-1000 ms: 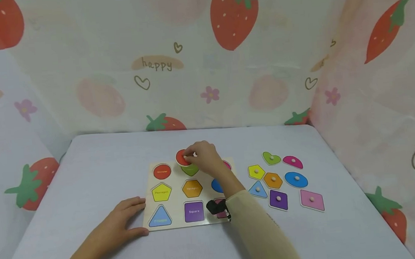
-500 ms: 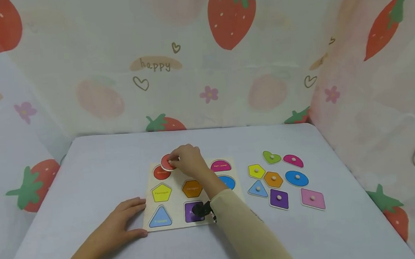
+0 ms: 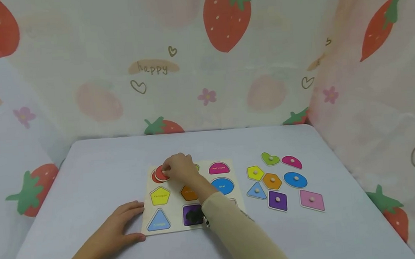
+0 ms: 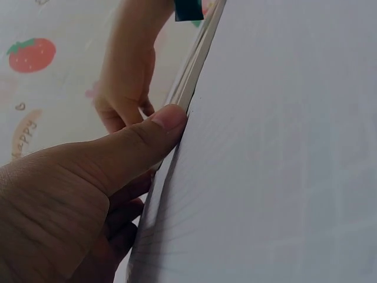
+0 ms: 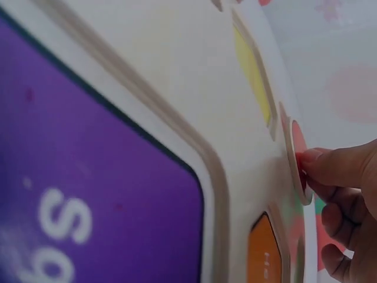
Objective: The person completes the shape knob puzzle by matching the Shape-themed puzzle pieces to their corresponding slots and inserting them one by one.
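My right hand point(image 3: 182, 169) pinches the knob of a red circle puzzle piece point(image 3: 159, 174) between thumb and fingertips. The piece overlaps the red circular recess at the back left corner of a wooden shape puzzle board point(image 3: 176, 206), a little right of centre on it. In the right wrist view the circle piece point(image 5: 298, 138) stands close over the board's face. My left hand point(image 3: 117, 229) rests at the board's left edge, fingers extended and thumb touching its near corner. In the left wrist view my left thumb point(image 4: 168, 121) lies against the edge. My right forearm hides part of the board.
Several knobbed pieces lie right of the board: a green heart point(image 3: 270, 158), a magenta half round point(image 3: 287, 161), a yellow pentagon point(image 3: 252, 175), an orange hexagon point(image 3: 269, 183), a blue oval point(image 3: 290, 180), a blue triangle point(image 3: 256, 195), a purple square point(image 3: 276, 205) and a pink piece point(image 3: 315, 202).
My right hand has carried the red circle piece leftward from over the heart recess and down onto the circular recess. The left hand stays at the board's edge.
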`<state>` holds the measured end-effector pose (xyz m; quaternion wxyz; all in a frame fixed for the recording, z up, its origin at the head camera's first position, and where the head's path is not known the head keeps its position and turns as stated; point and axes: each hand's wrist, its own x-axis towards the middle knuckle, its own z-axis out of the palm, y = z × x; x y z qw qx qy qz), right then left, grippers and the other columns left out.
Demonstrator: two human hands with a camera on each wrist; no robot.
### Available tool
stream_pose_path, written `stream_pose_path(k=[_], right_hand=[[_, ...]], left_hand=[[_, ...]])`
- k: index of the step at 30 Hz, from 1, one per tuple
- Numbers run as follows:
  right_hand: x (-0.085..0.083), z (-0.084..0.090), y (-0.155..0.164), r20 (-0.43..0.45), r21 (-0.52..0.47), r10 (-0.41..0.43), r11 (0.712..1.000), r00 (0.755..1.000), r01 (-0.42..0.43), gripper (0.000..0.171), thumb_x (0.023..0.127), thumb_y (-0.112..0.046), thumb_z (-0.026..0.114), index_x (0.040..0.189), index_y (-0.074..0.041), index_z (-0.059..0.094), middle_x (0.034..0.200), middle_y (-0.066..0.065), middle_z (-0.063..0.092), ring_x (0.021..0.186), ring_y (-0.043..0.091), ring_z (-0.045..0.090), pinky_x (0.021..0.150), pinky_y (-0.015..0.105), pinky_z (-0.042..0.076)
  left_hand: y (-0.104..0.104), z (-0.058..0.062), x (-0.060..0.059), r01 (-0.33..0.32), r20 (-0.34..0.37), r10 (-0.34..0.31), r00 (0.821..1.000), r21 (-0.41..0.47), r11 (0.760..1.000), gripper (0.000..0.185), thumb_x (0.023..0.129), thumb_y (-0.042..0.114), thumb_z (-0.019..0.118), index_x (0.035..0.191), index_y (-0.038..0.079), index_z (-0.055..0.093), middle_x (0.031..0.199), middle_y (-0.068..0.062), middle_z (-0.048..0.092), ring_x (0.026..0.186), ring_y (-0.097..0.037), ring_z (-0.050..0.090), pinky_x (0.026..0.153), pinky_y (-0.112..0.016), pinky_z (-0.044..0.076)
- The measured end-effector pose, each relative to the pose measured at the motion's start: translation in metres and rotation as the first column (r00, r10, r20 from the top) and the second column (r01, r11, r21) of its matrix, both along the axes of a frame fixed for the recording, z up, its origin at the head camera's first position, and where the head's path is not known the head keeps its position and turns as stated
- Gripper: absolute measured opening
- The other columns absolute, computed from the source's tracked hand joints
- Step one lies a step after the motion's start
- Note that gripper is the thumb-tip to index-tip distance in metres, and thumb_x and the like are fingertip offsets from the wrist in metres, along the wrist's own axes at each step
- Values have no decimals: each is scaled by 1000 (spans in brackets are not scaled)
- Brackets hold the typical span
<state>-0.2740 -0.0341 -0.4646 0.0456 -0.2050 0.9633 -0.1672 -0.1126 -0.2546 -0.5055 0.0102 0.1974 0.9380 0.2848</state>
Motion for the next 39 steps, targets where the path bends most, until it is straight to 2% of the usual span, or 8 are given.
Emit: stream_pose_path(k=[5,8,12,14,19,25,31,39], right_hand=[[3,-5,-8,2,21,1,1000,1000,-1,20,98,-35,70,114,-28,80,109,-13,75,107,12,59,101,37,44],[2,-5,-11,7,9,0,1000,1000,0,20,98,-35,70,115,-28,79,109,-13,75,106,12,58,101,37,44],[0,-5,-13,19,1,16,1000,1000,-16,20,99,-35,69,114,-27,79,108,-12,75,105,13,57,101,38,44],[0,-6,-14,33,1,18,1000,999,-18,20,98,-35,70,114,-27,79,108,-12,75,104,13,56,100,38,44],[0,-10,-15,64,-5,8,1000,998,-8,20,98,-35,70,114,-27,79,108,-12,74,105,13,57,103,39,43],[-1,-9,-16,27,11,4,1000,1000,-4,20,98,-35,70,115,-28,79,109,-13,74,105,14,56,105,41,43],[1,-7,-17,19,25,0,1000,1000,0,20,99,-35,69,115,-28,79,109,-13,74,105,14,56,107,42,42],[2,-9,-17,0,32,3,999,1000,-3,19,99,-32,69,115,-28,79,111,-13,74,105,15,56,110,46,42]], left_hand=[[-2,-2,2,-7,3,7,1000,-3,1000,78,74,50,88,137,12,64,148,-4,56,140,-33,47,115,-55,40],[-2,-1,3,2,-23,-2,1000,15,1000,77,75,51,88,137,12,64,147,-4,56,139,-32,48,120,-33,37],[-2,0,2,-2,-21,2,1000,29,1000,76,74,49,88,136,13,64,147,-2,56,140,-31,47,115,-4,19],[-2,-1,2,-2,-13,2,1000,22,1000,77,74,51,88,136,12,64,147,-3,56,140,-32,48,119,-17,31],[-1,-1,4,-10,14,10,1000,-14,1000,79,74,56,85,137,14,64,148,-3,55,140,-32,47,115,-51,41],[-2,0,1,-13,8,13,1000,-9,1000,78,75,54,86,138,15,63,149,-1,55,141,-29,47,118,-28,37],[-1,2,1,-16,24,16,1000,-8,1000,78,75,53,87,138,15,63,149,-2,54,141,-31,46,115,-51,41],[0,3,1,-9,28,10,1000,-8,1000,78,75,51,88,138,13,63,149,-4,54,141,-32,47,114,-57,41]])
